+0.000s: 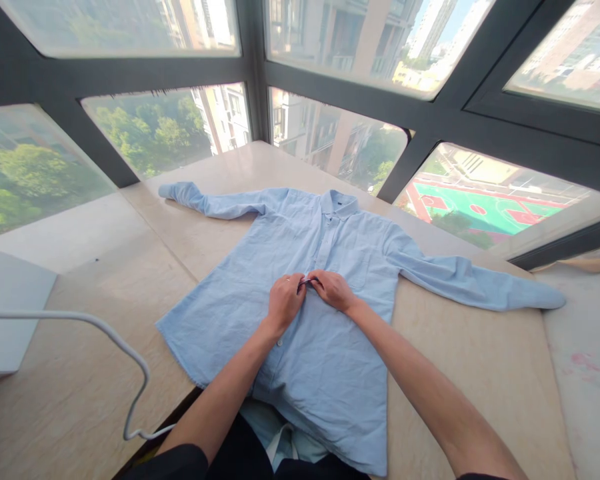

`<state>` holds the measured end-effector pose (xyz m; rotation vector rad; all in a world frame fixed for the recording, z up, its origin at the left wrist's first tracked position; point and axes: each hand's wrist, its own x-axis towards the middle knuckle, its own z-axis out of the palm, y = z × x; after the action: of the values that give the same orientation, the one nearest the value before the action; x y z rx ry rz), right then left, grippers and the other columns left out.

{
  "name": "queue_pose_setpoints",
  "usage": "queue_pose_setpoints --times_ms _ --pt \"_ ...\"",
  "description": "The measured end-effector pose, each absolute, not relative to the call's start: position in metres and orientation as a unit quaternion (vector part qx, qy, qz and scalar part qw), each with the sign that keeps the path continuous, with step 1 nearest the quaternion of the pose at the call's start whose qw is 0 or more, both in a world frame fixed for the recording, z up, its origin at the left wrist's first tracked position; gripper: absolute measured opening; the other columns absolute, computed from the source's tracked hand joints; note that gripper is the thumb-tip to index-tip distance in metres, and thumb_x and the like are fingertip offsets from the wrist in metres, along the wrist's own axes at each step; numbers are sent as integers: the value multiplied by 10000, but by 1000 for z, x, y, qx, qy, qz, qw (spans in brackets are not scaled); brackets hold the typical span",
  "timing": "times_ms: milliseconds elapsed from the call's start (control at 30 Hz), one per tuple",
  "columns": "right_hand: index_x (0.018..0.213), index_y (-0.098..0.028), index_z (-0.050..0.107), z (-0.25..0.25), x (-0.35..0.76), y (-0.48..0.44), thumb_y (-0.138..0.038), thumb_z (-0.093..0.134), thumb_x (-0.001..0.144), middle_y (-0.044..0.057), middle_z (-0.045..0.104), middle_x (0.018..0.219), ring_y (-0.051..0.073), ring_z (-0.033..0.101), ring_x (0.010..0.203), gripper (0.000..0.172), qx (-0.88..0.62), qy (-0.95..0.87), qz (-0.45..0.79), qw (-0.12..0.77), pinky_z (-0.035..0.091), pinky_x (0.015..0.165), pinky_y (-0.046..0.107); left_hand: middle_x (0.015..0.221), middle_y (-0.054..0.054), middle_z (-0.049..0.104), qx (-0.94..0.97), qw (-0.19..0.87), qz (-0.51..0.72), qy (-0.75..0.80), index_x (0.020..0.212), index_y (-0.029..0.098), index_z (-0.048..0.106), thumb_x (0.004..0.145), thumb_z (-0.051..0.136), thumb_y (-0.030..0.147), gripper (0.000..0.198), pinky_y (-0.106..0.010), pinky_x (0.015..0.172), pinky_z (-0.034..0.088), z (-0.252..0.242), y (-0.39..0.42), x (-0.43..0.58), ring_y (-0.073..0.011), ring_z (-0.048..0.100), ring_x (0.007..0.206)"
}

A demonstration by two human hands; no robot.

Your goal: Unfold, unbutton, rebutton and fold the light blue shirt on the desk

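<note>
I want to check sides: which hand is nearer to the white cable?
Left. The left hand is on the shirt, right of the cable; the right hand is beside it, farther from the cable.

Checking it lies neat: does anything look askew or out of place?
The light blue shirt lies skewed, its hem hanging over the ledge edge; left hand and right hand pinch its front.

No legible text, label, brand, number or sign anywhere in view.
</note>
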<state>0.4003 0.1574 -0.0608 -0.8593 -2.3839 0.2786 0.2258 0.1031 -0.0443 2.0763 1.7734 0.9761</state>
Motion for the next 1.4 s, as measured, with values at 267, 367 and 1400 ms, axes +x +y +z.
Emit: queue_pose_setpoints --times_ms 267,367,1400 --pt "1056 -194 609 -61 401 156 -193 481 970 59 727 874 190 684 767 154 -312 -895 74 312 504 706 289 856 -48 723 715 86 320 615 958 220 654 852 614 152 132 -311 779 493 -46 103 226 -212 671 833" --pt "1070 -196 612 -60 401 155 -205 477 979 61 740 907 184 693 783 163 -306 -894 64 322 503 713 282 842 -40 724 714 74 330 613 933 215 649 849 627 156 105 -304 758 489 -47 103 226 -206 672 811" --pt "1138 -185 556 -54 400 154 -53 411 909 83 700 976 200 643 859 301 -303 -912 41 274 472 758 301 784 -17 697 726 76 370 574 840 217 632 816 632 139 81 -300 745 481 -48 104 224 -185 648 762"
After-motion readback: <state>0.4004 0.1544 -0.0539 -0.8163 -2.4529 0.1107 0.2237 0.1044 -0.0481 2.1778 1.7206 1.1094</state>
